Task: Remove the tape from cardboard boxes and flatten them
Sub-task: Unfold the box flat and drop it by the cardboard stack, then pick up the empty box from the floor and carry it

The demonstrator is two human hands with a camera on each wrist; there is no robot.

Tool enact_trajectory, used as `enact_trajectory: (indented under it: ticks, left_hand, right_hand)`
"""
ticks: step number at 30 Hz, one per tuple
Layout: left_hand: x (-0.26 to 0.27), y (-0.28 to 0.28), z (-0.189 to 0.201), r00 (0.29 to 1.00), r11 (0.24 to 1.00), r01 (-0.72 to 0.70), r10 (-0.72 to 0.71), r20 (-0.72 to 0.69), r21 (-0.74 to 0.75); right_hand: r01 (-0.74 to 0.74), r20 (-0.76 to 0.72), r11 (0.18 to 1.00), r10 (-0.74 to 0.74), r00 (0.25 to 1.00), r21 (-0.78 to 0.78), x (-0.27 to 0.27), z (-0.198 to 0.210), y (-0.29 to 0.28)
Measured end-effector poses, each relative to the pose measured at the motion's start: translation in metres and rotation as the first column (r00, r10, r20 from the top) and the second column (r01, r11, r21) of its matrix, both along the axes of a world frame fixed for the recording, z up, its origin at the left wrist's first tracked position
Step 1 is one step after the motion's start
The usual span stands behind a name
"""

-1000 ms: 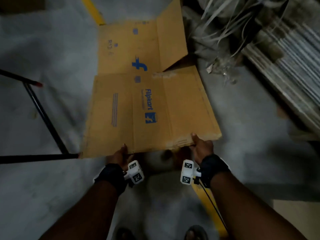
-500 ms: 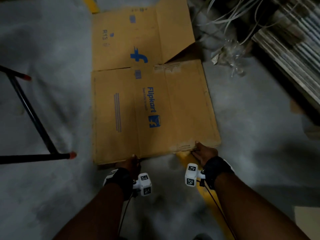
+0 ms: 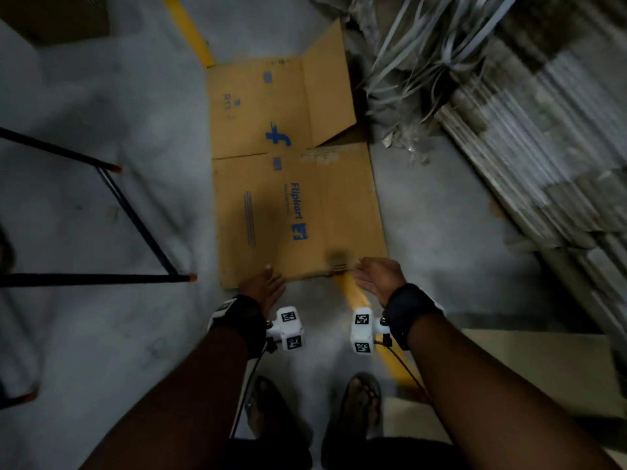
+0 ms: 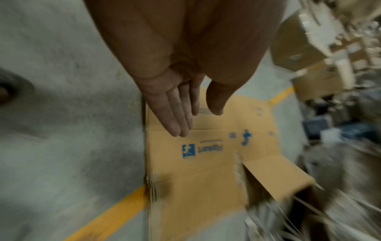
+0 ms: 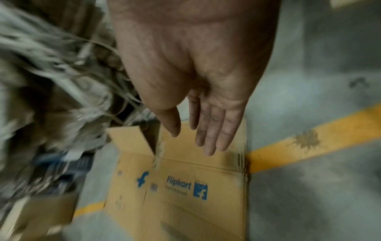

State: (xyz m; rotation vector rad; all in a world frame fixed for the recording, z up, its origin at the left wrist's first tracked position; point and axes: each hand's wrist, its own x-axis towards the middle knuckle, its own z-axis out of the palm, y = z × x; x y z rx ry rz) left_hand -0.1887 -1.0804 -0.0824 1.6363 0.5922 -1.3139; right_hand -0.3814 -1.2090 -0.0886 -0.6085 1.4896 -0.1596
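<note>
The left hand (image 3: 265, 285) hangs over the near edge of the flattened cardboard box (image 3: 295, 212), fingers (image 4: 175, 114) straight and together, thumb apart, grasping nothing; whether the fingertips touch the cardboard cannot be told. The right hand (image 3: 378, 273) is at the near right corner of the same box, palm turned inward, its fingers (image 5: 212, 130) straight and spread a little, likewise holding nothing. Both wrists carry dark bands with white marker blocks (image 3: 288, 327). The box lies flat on the grey concrete floor (image 3: 101, 334), printed side up with blue Flipkart lettering (image 3: 297, 200) and a bag logo, its near edge across a yellow floor line (image 3: 353, 295) that runs on beyond the far edge. The far half of the box lies flat too, except for one flap (image 3: 327, 93) at the far right corner, which stands tilted up. A strip of torn paper fibre marks the edge beside that flap. Left of the box, well apart from it, stand thin black metal legs (image 3: 135, 218) with red tips. To the right of the far flap lies a heap of pale plastic strapping (image 3: 424, 52), and beyond it a stack of flattened grey cardboard (image 3: 543, 147). Below the hands, the person's feet in sandals (image 3: 359, 405) stand on the floor near the yellow line.
</note>
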Motion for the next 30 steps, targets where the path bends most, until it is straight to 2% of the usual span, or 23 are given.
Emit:
enact_trajectory:
  ticks: [3, 7, 8, 9, 11, 12, 13, 14, 17, 22, 27, 30]
  left_hand:
    - [-0.007, 0.007, 0.088, 0.992, 0.992, 0.116, -0.114, 0.045, -0.046]
    - [-0.014, 0.029, 0.213, 0.928, 0.936, 0.344, -0.327, 0.179, -0.073]
    - [-0.015, 0.038, 0.237, 0.88, 0.901, 0.432, -0.413, 0.234, -0.035]
    - [-0.016, 0.049, 0.264, 0.798, 0.844, 0.534, -0.521, 0.301, 0.046]
    - [-0.015, 0.07, 0.306, 0.558, 0.662, 0.708, -0.738, 0.38, 0.247]
    - [-0.014, 0.08, 0.326, 0.456, 0.588, 0.744, -0.793, 0.403, 0.316]
    - [-0.014, 0.091, 0.346, 0.385, 0.544, 0.757, -0.819, 0.425, 0.362]
    - [-0.013, 0.101, 0.363, 0.346, 0.53, 0.754, -0.823, 0.45, 0.389]
    - [-0.005, 0.134, 0.408, 0.327, 0.554, 0.716, -0.804, 0.497, 0.425]
    - [0.03, 0.219, 0.45, 0.348, 0.645, 0.617, -0.737, 0.579, 0.451]
    - [0.08, 0.337, 0.474, 0.458, 0.75, 0.495, -0.654, 0.602, 0.439]
    - [0.11, 0.418, 0.479, 0.524, 0.807, 0.393, -0.591, 0.614, 0.441]
  right_hand:
    - [-0.274, -0.133, 0.953, 0.257, 0.957, -0.13, 0.007, 0.09, 0.014]
    - [-0.602, -0.283, 0.765, 0.54, 0.793, -0.227, 0.009, 0.205, 0.041]
    - [-0.65, -0.301, 0.72, 0.582, 0.756, -0.241, 0.011, 0.236, 0.05]
    - [-0.692, -0.313, 0.676, 0.619, 0.72, -0.254, 0.013, 0.266, 0.06]
    - [-0.764, -0.339, 0.583, 0.685, 0.645, -0.277, 0.02, 0.318, 0.079]
    - [-0.791, -0.351, 0.539, 0.709, 0.611, -0.289, 0.025, 0.339, 0.088]
    - [-0.816, -0.364, 0.498, 0.731, 0.577, -0.293, 0.029, 0.357, 0.097]
    - [-0.841, -0.378, 0.453, 0.753, 0.539, -0.296, 0.036, 0.374, 0.107]
    - [-0.889, -0.413, 0.328, 0.797, 0.441, -0.319, 0.059, 0.414, 0.139]
    - [-0.926, -0.455, 0.152, 0.835, 0.308, -0.347, 0.113, 0.453, 0.207]
    - [-0.925, -0.504, -0.029, 0.845, 0.179, -0.378, 0.18, 0.476, 0.301]
    - [-0.906, -0.525, -0.176, 0.849, 0.058, -0.384, 0.224, 0.485, 0.37]
